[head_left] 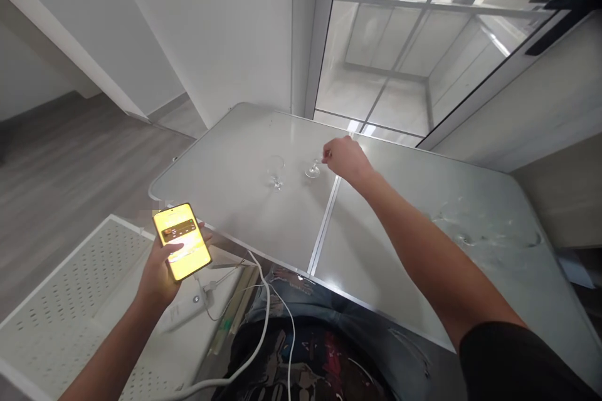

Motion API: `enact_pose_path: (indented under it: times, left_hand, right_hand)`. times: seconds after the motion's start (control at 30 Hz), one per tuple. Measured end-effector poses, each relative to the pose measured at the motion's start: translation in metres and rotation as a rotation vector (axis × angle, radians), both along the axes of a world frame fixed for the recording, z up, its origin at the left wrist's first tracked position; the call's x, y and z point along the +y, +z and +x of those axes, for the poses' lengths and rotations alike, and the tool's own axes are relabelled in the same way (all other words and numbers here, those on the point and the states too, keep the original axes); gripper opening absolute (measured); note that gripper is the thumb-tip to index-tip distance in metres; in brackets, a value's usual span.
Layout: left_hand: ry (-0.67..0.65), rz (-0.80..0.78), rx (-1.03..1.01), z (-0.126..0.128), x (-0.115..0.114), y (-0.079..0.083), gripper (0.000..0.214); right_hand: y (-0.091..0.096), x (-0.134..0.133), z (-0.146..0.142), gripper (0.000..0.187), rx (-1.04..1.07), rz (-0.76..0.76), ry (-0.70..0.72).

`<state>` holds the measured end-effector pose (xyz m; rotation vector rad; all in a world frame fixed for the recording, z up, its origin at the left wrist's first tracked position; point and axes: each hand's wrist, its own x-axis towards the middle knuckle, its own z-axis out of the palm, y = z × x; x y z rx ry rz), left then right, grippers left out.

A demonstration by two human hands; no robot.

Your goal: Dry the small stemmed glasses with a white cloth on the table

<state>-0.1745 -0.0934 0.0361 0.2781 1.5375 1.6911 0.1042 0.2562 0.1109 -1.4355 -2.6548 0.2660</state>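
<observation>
Clear stemmed glass by our grey table's middle strip, our right hand right at it, fingers bunched (can't tell if we're pinching it), another glass near, our left hand gripping a yellow-lit phone.

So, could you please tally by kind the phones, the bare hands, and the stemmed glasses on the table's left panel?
Smartphone: 1
Bare hands: 2 (left hand, right hand)
Stemmed glasses: 2 (one standing apart, one by the right fingertips)
Total: 5
</observation>
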Motion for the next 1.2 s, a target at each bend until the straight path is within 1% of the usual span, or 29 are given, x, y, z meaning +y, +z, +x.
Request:
enact_pose_path:
  times: [0.07,0.13,0.23,0.3,0.37,0.43,0.47,0.53,0.57,0.63,0.67,0.73,0.8,0.83,0.9,0.93,1.0,1.07,1.13,1.2]
  left_hand:
    - [-0.001,-0.041,-0.021,0.000,-0.001,0.001,0.067]
    - [0.005,-0.075,-0.032,0.000,0.000,0.001,0.066]
    - [0.008,-0.112,-0.019,0.000,0.003,0.000,0.067]
    - [0.019,-0.145,0.011,0.002,0.007,0.000,0.064]
    - [0.031,-0.173,0.041,0.005,0.010,0.002,0.059]
    - [0.041,-0.193,0.058,0.008,0.013,0.003,0.057]
    - [0.043,-0.202,0.063,0.010,0.014,0.003,0.056]
    - [0.046,-0.223,0.082,0.013,0.016,0.002,0.056]
    - [0.048,-0.234,0.097,0.014,0.016,0.001,0.056]
    - [0.056,-0.247,0.121,0.017,0.017,-0.001,0.056]
    - [0.057,-0.243,0.123,0.018,0.018,-0.001,0.057]
    - [0.045,-0.216,0.096,0.019,0.018,0.000,0.058]
    - [0.019,-0.192,0.048,0.020,0.019,0.002,0.056]
    - [0.008,-0.193,0.028,0.020,0.019,0.004,0.054]
    - [0.000,-0.214,0.013,0.020,0.021,0.006,0.050]
    - [0.000,-0.226,0.010,0.020,0.023,0.007,0.048]
    - [0.014,-0.237,0.005,0.020,0.025,0.008,0.046]
    - [0.022,-0.229,-0.007,0.019,0.027,0.008,0.045]
    - [0.008,-0.207,-0.026,0.018,0.027,0.007,0.048]
    - [-0.001,-0.170,-0.041,0.017,0.026,0.007,0.051]
  right_hand:
    - [-0.006,0.002,-0.021,0.013,-0.012,-0.027,0.036]
    - [-0.010,0.003,-0.036,0.013,-0.032,-0.044,0.068]
    - [-0.014,0.005,-0.051,0.017,-0.073,-0.037,0.092]
    - [-0.014,0.005,-0.056,0.022,-0.105,-0.037,0.110]
    - [-0.010,0.002,-0.055,0.035,-0.116,-0.041,0.115]
    - [-0.003,-0.007,-0.045,0.054,-0.090,-0.019,0.085]
    - [0.001,-0.014,-0.036,0.064,-0.066,0.007,0.063]
    - [0.010,-0.032,-0.010,0.077,-0.019,0.076,0.027]
    - [0.014,-0.041,0.008,0.077,-0.004,0.110,0.032]
    - [0.019,-0.055,0.051,0.064,-0.010,0.158,0.042]
    - [0.020,-0.059,0.076,0.058,-0.018,0.176,0.018]
    - [0.021,-0.058,0.130,0.048,-0.080,0.175,-0.083]
    - [0.020,-0.051,0.185,0.036,-0.181,0.138,-0.219]
    - [0.019,-0.047,0.210,0.031,-0.224,0.091,-0.245]
    - [0.016,-0.042,0.251,0.025,-0.248,0.005,-0.229]
    - [0.014,-0.042,0.266,0.023,-0.249,-0.004,-0.230]
    - [0.010,-0.045,0.283,0.020,-0.269,-0.031,-0.231]
    - [0.005,-0.050,0.288,0.023,-0.275,-0.030,-0.227]
    - [0.000,-0.054,0.289,0.028,-0.258,0.047,-0.241]
    - [-0.003,-0.054,0.292,0.038,-0.249,0.122,-0.318]
